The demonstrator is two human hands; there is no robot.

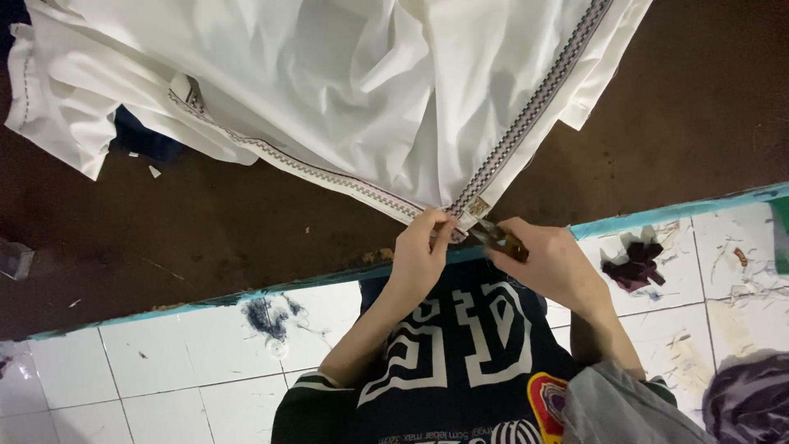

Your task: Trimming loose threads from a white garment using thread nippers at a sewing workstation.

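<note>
**White garment with patterned trim, held at its corner**

Item: a white garment (345, 90) is spread in loose folds over a dark brown table (205, 222), filling the upper part of the view. Two bands of black-and-white patterned trim (534, 103) are sewn to it. One band runs from the upper right down to lower centre; the other (312, 168) comes in from the left. The two meet in a point at the table's near edge, so the garment's corner is aimed at the person.

Label: a small tan rectangular tag (478, 206) is fixed at the lower end of the right-hand band, just beside the corner.

Hands: the cloth at the corner is pinched by the left hand (421, 251), fingers closed on the trim end. A small dark snipper (501, 238) is gripped in the right hand (552, 263), its tip aimed up and left at the tag.

Surroundings: a teal table edge (674, 212) is seen below the brown top. White floor tiles (164, 378) carry thread scraps and a dark purple cloth scrap (634, 267). A dark blue cloth (144, 136) is partly covered by the garment at left
</note>
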